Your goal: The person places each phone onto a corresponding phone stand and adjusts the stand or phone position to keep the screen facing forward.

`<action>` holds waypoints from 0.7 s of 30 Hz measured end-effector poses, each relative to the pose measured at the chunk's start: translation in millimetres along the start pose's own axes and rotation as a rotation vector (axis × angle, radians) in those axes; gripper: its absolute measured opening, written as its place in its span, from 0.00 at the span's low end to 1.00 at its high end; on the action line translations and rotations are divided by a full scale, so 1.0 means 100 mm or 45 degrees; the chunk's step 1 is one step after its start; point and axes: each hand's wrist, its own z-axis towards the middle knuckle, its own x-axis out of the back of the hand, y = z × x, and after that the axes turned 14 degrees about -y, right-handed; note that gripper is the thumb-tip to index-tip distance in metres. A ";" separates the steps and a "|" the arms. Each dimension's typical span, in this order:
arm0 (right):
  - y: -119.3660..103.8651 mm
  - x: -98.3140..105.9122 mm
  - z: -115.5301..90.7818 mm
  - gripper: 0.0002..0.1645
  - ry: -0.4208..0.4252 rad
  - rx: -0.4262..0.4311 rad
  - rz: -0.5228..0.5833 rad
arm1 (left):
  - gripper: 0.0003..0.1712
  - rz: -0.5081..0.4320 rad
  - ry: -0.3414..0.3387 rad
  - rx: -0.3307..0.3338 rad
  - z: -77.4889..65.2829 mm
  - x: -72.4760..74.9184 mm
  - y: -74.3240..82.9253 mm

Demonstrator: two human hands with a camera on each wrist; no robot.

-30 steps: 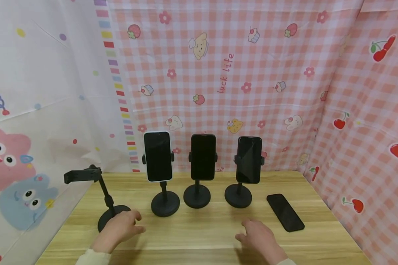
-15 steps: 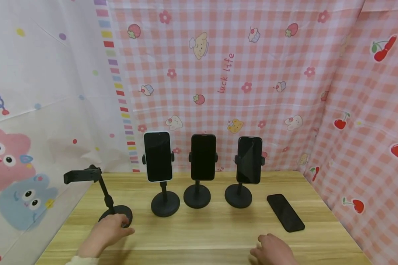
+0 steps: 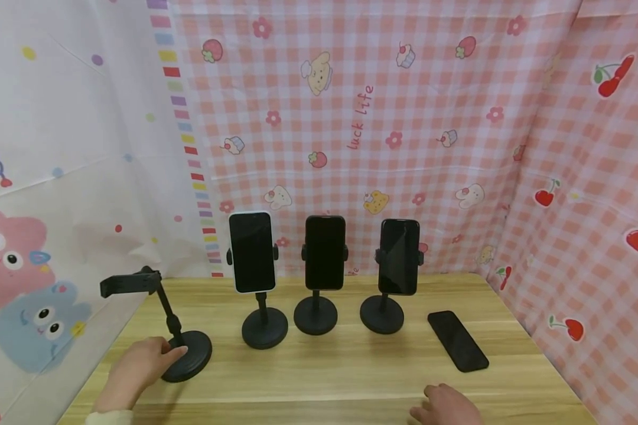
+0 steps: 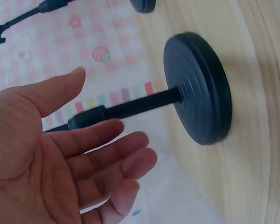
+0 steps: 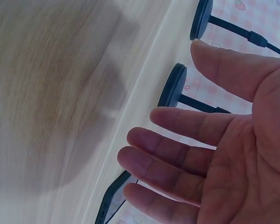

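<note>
A black phone stand [image 3: 194, 354] with no phone in its clamp stands at the left of the table. My left hand [image 3: 140, 367] is beside its base, thumb and fingers apart around nothing; in the left wrist view the stand's post [image 4: 142, 103] passes behind the fingers. Over the front right of the table hovers my right hand [image 3: 448, 406], holding nothing, its fingers [image 5: 165, 163] loosely extended in the right wrist view. Nearest to it is a black phone [image 3: 458, 341] lying flat.
Across the back stand three more black stands, bearing a white-edged phone [image 3: 252, 252], a black phone [image 3: 325, 252] and another black phone [image 3: 399, 257]. Printed cloths hang behind the wooden table [image 3: 308, 383] and along both sides.
My left hand has moved left, from in front of the left stand's base to its left side. My right hand has drawn back toward the front right. Stands and phones stay put.
</note>
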 end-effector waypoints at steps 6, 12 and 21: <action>0.02 0.00 -0.01 0.28 0.008 -0.002 -0.008 | 0.49 0.044 0.081 0.042 0.05 0.08 -0.10; 0.03 -0.01 -0.02 0.28 0.019 -0.004 -0.013 | 0.52 0.041 0.125 0.033 0.13 0.12 -0.16; 0.04 0.00 -0.01 0.29 0.027 -0.002 -0.017 | 0.38 -0.025 0.221 -0.028 0.21 0.14 -0.15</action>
